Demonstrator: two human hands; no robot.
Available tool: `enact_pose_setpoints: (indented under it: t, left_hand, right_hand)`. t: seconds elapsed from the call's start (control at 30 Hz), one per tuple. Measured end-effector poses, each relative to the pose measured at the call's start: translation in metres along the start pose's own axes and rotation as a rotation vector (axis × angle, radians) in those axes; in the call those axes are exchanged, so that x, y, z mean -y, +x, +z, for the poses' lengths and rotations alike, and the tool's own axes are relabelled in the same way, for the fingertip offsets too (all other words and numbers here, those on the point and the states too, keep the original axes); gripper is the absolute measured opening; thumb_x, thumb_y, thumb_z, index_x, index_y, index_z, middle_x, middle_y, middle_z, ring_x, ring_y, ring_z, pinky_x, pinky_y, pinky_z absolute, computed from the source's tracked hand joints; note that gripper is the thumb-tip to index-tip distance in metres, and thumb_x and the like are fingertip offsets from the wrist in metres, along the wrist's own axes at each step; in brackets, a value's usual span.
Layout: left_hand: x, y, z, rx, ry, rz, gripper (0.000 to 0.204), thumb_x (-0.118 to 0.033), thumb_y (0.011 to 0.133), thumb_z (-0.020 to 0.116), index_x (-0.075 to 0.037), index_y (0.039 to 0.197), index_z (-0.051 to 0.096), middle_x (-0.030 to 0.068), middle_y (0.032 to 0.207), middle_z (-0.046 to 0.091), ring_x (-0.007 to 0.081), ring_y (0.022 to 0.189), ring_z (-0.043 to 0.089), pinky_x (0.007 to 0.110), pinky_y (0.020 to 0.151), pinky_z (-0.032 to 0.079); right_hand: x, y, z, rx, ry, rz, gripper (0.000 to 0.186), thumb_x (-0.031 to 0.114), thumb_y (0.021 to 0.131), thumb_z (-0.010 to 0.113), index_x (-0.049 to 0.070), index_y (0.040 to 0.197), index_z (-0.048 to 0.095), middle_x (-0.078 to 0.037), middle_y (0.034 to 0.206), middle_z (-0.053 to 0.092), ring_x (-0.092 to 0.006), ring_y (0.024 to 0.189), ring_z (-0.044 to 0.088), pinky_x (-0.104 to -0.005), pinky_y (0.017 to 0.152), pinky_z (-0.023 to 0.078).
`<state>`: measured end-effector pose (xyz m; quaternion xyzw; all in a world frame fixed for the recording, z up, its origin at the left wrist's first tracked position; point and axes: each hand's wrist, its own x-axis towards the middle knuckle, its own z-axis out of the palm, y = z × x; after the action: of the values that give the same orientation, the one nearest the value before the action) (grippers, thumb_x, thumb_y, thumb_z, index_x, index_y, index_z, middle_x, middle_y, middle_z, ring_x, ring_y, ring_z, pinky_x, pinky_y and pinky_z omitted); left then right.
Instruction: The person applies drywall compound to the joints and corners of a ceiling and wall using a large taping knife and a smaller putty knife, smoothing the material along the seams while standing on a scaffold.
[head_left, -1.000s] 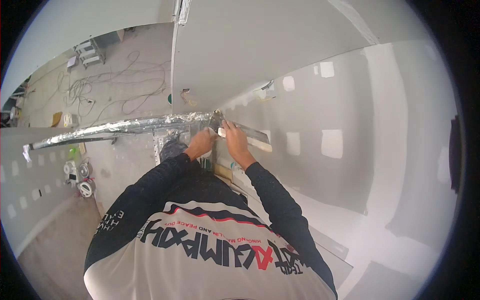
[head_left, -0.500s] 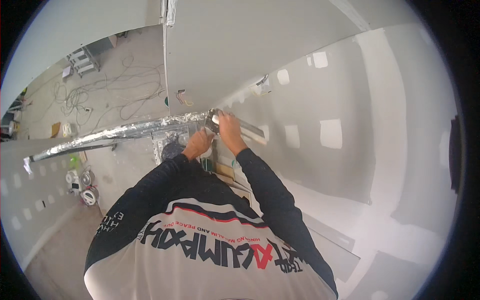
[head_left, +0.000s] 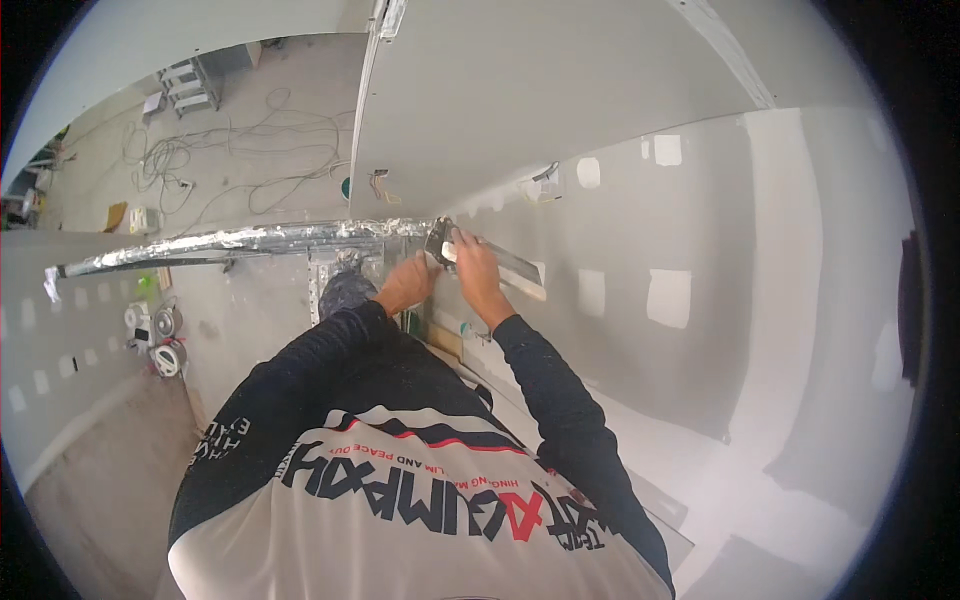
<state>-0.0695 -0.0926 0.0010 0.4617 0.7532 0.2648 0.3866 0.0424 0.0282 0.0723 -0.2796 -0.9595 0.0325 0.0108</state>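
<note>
A long metal tube tool, spattered with white compound, lies crosswise in front of me; it looks like a drywall taper. Its dark head is at the right end, by my hands. My right hand is closed over this head, with a small white piece showing beside its fingertips. Close by on the left, my left hand has its fingers bent together against the head's lower side. What those fingers pinch is hidden. A flat grey bar with a pale end sticks out beyond my right hand.
Patched plasterboard wall runs along the right, and a grey board stands ahead. Cables and a step ladder are on the far-left floor. Several white round items sit at the left wall. A compound-marked platform is below the tube.
The view has shifted a little, so the walls and floor sit differently in the picture. Both hands stay at the tool's head, with only slight finger movement.
</note>
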Motion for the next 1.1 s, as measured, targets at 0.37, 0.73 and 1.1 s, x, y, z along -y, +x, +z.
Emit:
enact_pose_setpoints:
  t: [0.37, 0.73, 1.1]
  left_hand:
    - [0.018, 0.007, 0.003, -0.018, 0.318, 0.316, 0.054, -0.043, 0.102, 0.054, 0.01, 0.108, 0.062, 0.0354, 0.098, 0.068, 0.0526, 0.094, 0.067, 0.057, 0.082, 0.053]
    - [0.007, 0.012, 0.007, 0.052, 0.012, 0.009, 0.057, -0.04, 0.102, 0.054, 0.015, 0.119, 0.052, 0.0356, 0.096, 0.068, 0.0517, 0.092, 0.068, 0.057, 0.079, 0.055]
    - [0.006, 0.01, 0.006, -0.029, 0.012, 0.086, 0.055, -0.037, 0.102, 0.053, 0.016, 0.112, 0.053, 0.0351, 0.085, 0.066, 0.053, 0.081, 0.066, 0.056, 0.073, 0.053]
  right_hand:
    - [0.013, -0.002, 0.009, -0.055, -0.004, -0.066, 0.047, 0.008, 0.087, 0.062, -0.004, 0.133, 0.058, -0.016, 0.12, 0.065, -0.0318, 0.108, 0.066, -0.0397, 0.091, 0.055]
    - [0.02, 0.025, -0.004, 0.101, -0.096, 0.14, 0.047, 0.009, 0.085, 0.067, -0.001, 0.131, 0.06, -0.013, 0.116, 0.066, -0.032, 0.108, 0.066, -0.0423, 0.089, 0.057]
    - [0.015, 0.004, -0.003, 0.088, -0.009, 0.145, 0.04, 0.007, 0.091, 0.059, -0.004, 0.13, 0.061, -0.019, 0.119, 0.066, -0.0357, 0.103, 0.069, -0.0448, 0.086, 0.057]
